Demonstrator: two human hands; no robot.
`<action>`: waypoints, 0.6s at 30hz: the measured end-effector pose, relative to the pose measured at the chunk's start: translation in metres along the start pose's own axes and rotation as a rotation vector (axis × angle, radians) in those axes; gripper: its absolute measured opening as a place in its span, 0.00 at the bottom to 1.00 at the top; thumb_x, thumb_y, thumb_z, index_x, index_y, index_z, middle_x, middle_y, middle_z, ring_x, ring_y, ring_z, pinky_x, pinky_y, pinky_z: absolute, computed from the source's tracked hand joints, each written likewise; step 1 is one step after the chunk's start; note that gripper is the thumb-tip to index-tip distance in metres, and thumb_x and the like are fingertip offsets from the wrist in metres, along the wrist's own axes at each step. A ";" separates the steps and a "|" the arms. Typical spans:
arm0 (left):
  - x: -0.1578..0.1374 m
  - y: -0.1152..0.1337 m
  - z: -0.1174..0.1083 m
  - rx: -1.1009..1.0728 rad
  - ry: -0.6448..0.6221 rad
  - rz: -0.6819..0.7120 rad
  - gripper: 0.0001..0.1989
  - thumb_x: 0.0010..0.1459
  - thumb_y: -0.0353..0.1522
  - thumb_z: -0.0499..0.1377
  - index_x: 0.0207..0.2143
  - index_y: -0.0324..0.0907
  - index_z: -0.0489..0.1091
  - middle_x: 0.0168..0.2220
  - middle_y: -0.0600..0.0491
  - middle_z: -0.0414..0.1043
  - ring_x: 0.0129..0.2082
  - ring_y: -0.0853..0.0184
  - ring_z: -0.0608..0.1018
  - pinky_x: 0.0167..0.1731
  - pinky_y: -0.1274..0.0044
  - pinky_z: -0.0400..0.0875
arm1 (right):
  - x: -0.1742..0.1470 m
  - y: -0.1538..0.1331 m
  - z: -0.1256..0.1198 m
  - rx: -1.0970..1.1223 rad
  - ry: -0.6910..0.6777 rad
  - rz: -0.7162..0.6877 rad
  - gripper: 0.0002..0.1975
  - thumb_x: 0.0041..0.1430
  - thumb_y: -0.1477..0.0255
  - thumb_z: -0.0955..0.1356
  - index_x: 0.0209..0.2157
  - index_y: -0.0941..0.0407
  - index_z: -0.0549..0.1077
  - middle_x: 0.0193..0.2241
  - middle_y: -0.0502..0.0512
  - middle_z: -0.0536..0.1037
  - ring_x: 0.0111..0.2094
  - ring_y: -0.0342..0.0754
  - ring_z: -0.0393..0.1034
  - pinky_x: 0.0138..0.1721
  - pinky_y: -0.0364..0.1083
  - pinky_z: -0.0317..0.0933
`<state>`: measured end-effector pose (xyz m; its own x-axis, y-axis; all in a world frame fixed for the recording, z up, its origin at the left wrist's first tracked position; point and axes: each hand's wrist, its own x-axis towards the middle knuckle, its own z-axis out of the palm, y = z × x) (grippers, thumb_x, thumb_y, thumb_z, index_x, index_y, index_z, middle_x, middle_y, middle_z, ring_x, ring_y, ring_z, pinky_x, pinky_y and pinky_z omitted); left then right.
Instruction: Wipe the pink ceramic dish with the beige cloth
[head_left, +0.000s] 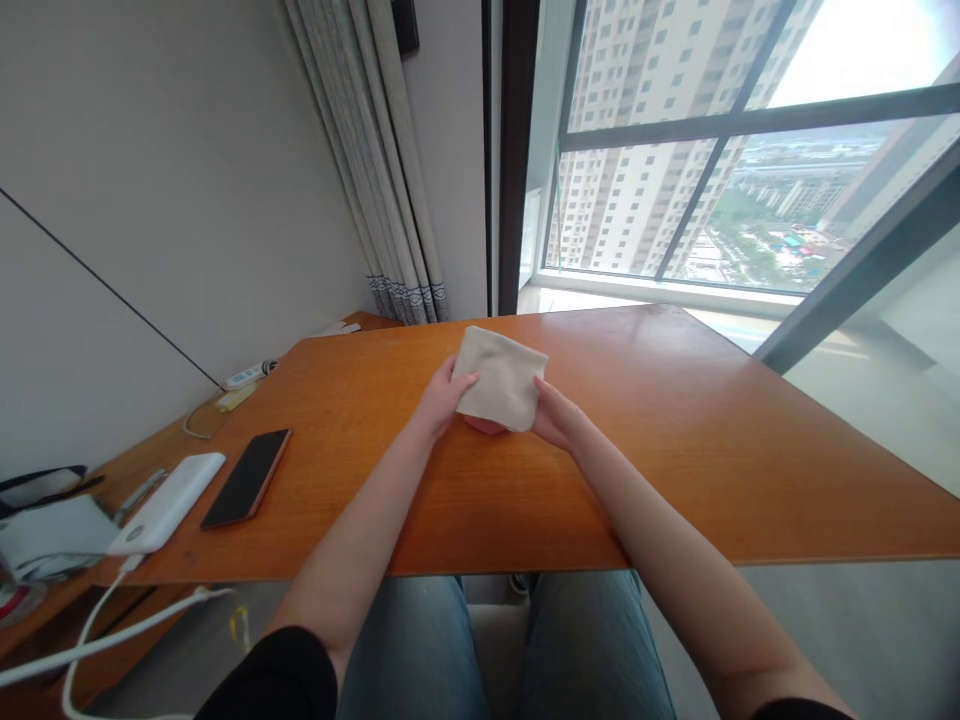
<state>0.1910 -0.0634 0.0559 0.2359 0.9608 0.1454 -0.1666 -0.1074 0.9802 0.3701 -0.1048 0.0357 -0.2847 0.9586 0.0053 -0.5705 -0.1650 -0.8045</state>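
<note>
Between both hands is a cream-coloured square of cloth [501, 378], perhaps a pouch, held tilted above the table. My left hand [444, 393] grips its left edge, thumb on the front face and fingers behind. On the right edge, my right hand [553, 410] pinches it the same way, its other fingers mostly hidden. Below the cloth's lower edge a small pink-red thing [485, 425] peeks out; most of it is covered, so its kind cannot be made out.
The wooden table [712, 440] reaches toward a window. Left of my arm lie a phone [247, 478] and a white power bank [169, 502] with a white cable [97, 610]. A power strip [245, 376] sits by the wall, and a face mask [56, 535] lies far left.
</note>
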 end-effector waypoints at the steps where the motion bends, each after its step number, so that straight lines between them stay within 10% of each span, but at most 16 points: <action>1: 0.001 -0.009 0.003 0.053 -0.011 0.015 0.20 0.49 0.38 0.63 0.43 0.39 0.68 0.42 0.47 0.74 0.44 0.60 0.75 0.44 0.71 0.70 | 0.000 -0.001 -0.001 0.027 0.080 0.038 0.16 0.54 0.66 0.68 0.44 0.58 0.71 0.38 0.57 0.79 0.39 0.48 0.74 0.41 0.46 0.69; 5: 0.000 -0.038 0.001 0.170 0.083 0.121 0.15 0.59 0.43 0.52 0.35 0.41 0.66 0.38 0.50 0.73 0.40 0.66 0.74 0.43 0.74 0.68 | 0.001 -0.012 -0.010 0.107 0.305 0.055 0.10 0.51 0.76 0.68 0.37 0.60 0.72 0.30 0.55 0.79 0.32 0.47 0.74 0.34 0.44 0.71; 12: 0.003 -0.067 -0.023 0.365 0.180 0.151 0.11 0.62 0.40 0.49 0.38 0.43 0.64 0.43 0.48 0.71 0.45 0.66 0.72 0.50 0.71 0.63 | -0.001 -0.046 -0.007 -0.295 0.553 -0.516 0.14 0.45 0.71 0.67 0.38 0.56 0.71 0.31 0.48 0.75 0.35 0.48 0.71 0.38 0.47 0.66; 18: 0.008 -0.078 -0.023 0.328 0.212 0.009 0.20 0.64 0.44 0.39 0.39 0.43 0.63 0.40 0.48 0.72 0.42 0.66 0.74 0.48 0.71 0.65 | 0.007 -0.029 0.024 -1.506 -0.110 -0.345 0.09 0.49 0.75 0.65 0.36 0.55 0.69 0.27 0.49 0.73 0.36 0.49 0.68 0.56 0.58 0.50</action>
<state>0.1834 -0.0418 -0.0229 0.0268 0.9873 0.1564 0.1555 -0.1586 0.9750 0.3667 -0.0990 0.0736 -0.3992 0.8670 0.2981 0.6390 0.4963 -0.5878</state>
